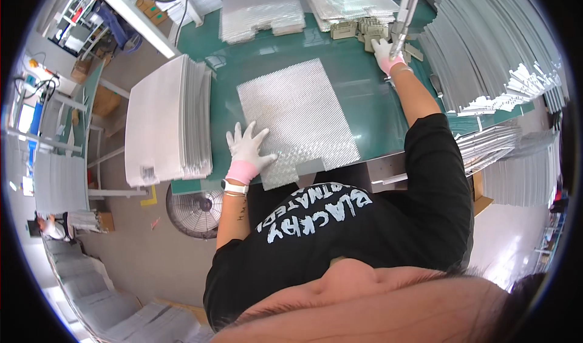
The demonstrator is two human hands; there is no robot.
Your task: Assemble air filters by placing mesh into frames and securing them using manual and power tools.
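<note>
A shiny embossed metal mesh sheet (297, 118) lies flat on the green table (364, 100). My left hand (248, 151), in a white glove with a pink cuff, presses flat on the sheet's near left corner, fingers spread. My right hand (385, 54), gloved the same way, reaches far across the table and grips a silvery hanging tool (405, 15) with a blue top. Just beyond that hand lies a heap of small grey-beige parts (358, 30).
A tall stack of white-topped sheets (167, 121) stands left of the mesh. More mesh stacks (261, 9) sit at the far edge. Fanned grey metal strips (492, 51) fill the right side. A floor fan (195, 212) stands below the table's near edge.
</note>
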